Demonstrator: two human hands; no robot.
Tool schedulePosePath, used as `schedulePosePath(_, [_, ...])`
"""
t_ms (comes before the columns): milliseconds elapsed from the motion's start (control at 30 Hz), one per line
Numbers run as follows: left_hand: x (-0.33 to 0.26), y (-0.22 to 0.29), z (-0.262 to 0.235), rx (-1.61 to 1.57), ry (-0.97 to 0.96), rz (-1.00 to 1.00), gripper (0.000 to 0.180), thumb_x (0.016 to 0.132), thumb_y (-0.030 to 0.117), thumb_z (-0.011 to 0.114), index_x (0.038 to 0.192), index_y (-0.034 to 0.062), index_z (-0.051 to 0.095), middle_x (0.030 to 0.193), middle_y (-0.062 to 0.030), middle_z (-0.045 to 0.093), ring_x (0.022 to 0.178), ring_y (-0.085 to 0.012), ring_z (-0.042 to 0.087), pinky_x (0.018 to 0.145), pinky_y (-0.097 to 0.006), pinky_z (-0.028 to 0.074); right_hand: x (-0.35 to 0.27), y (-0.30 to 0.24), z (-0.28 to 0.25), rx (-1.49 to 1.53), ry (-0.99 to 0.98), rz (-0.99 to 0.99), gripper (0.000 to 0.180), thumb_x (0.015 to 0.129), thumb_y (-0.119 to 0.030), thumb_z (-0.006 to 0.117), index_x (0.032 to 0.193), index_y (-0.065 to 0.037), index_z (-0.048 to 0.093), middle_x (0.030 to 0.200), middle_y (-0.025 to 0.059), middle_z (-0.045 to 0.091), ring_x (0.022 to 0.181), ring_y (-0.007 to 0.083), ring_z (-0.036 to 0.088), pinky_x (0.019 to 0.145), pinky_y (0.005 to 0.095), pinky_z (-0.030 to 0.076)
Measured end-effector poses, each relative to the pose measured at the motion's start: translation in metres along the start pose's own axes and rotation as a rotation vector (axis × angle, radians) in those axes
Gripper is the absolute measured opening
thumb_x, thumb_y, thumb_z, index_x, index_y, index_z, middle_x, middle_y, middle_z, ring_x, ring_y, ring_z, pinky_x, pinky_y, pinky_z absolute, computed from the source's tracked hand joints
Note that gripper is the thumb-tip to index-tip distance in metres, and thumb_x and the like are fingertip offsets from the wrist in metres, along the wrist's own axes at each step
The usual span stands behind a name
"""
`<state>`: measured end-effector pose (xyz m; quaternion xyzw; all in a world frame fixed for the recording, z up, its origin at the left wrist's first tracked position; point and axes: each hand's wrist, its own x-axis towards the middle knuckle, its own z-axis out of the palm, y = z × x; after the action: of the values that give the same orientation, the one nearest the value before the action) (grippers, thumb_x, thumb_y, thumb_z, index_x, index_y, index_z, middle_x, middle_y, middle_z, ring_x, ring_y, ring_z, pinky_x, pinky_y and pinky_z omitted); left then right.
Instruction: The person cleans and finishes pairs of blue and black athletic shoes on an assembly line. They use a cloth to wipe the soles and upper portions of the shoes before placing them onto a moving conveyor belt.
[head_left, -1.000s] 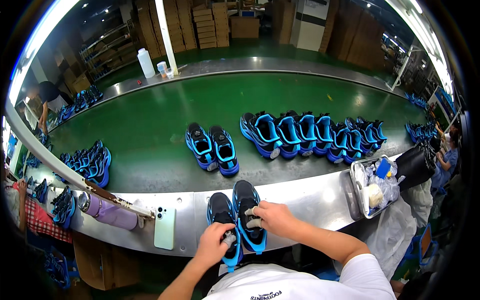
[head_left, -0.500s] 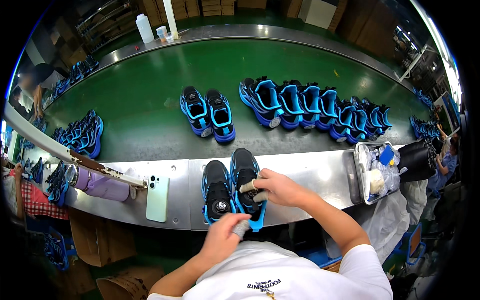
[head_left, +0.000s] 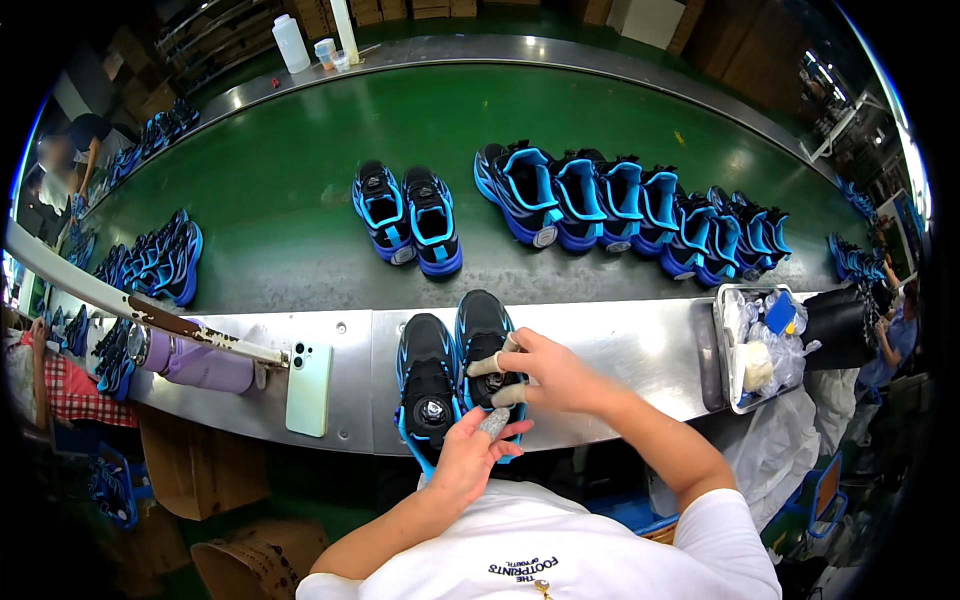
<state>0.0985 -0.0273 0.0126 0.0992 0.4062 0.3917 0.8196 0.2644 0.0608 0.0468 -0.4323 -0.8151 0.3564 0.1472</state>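
Two black-and-blue sneakers lie side by side on the metal ledge, toes away from me: a left shoe (head_left: 428,350) and a right shoe (head_left: 484,312). A round dial (head_left: 433,411) shows on the left shoe's tongue. My right hand (head_left: 540,372), with beige covers on several fingers, is closed around the right shoe's dial area, which the fingers partly hide. Over that shoe's heel opening, my left hand (head_left: 468,455) has its fingers apart. One of its digits is wrapped in grey and lies close to the tongue. The collar is mostly hidden behind this hand.
Beyond the ledge, a green bench (head_left: 300,210) bears a pair of sneakers (head_left: 437,235) and a row of several more (head_left: 525,190). A pale green phone (head_left: 309,390) and a lilac bottle (head_left: 215,372) lie left, by a bent metal bar (head_left: 100,285). A tray (head_left: 735,350) of plastic bags stands right.
My left hand has moved slightly right, over the right shoe's heel opening, and its fingers have spread. My right hand stays around the dial area. The view has shifted slightly.
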Motion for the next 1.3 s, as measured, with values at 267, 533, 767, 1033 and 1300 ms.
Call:
schedulePosePath(267, [0.004, -0.002, 0.002, -0.042, -0.021, -0.022, 0.028, 0.097, 0.004, 0.047, 0.124, 0.0000, 0.049, 0.121, -0.0121, 0.057, 0.113, -0.0288, 0.059, 0.062, -0.028, 0.055, -0.003, 0.004, 0.005, -0.040, -0.031, 0.090, 0.040, 0.078, -0.021, 0.072, 0.117, -0.021, 0.067, 0.096, 0.0099, 0.056, 0.087, 0.0273, 0.059, 0.077, 0.0362, 0.048])
schedulePosePath(533, [0.006, -0.004, 0.007, -0.051, -0.001, -0.024, 0.028, 0.096, 0.002, 0.046, 0.124, -0.0008, 0.049, 0.121, -0.0139, 0.057, 0.112, -0.0296, 0.060, 0.064, -0.029, 0.056, -0.008, 0.005, 0.009, -0.058, 0.035, 0.049, 0.038, 0.076, -0.022, 0.074, 0.113, -0.019, 0.068, 0.093, 0.0087, 0.057, 0.085, 0.0255, 0.060, 0.076, 0.0367, 0.049])
schedulePosePath(767, [0.009, -0.007, 0.010, -0.058, 0.007, -0.026, 0.028, 0.097, 0.004, 0.048, 0.125, -0.0004, 0.049, 0.122, -0.0132, 0.057, 0.112, -0.0291, 0.060, 0.065, -0.028, 0.056, -0.009, 0.013, 0.007, 0.096, 0.048, -0.011, 0.032, 0.075, -0.019, 0.074, 0.107, -0.016, 0.070, 0.087, 0.0089, 0.055, 0.081, 0.0271, 0.059, 0.073, 0.0367, 0.050])
schedulePosePath(1033, [0.013, -0.012, 0.014, -0.055, 0.008, -0.044, 0.029, 0.097, 0.006, 0.048, 0.125, 0.0000, 0.049, 0.122, -0.0120, 0.057, 0.112, -0.0287, 0.059, 0.066, -0.029, 0.055, -0.009, 0.023, 0.001, 0.111, -0.025, -0.049, 0.036, 0.074, -0.018, 0.074, 0.109, -0.016, 0.069, 0.089, 0.0089, 0.052, 0.086, 0.0266, 0.057, 0.074, 0.0362, 0.048])
schedulePosePath(1300, [0.011, -0.016, 0.018, -0.093, 0.008, -0.078, 0.026, 0.097, 0.006, 0.048, 0.122, -0.0016, 0.049, 0.120, -0.0140, 0.057, 0.111, -0.0293, 0.060, 0.068, -0.032, 0.055, -0.011, 0.025, -0.001, 0.175, 0.025, -0.186, 0.029, 0.074, -0.018, 0.074, 0.102, -0.013, 0.069, 0.086, 0.0080, 0.054, 0.080, 0.0278, 0.059, 0.067, 0.0388, 0.049])
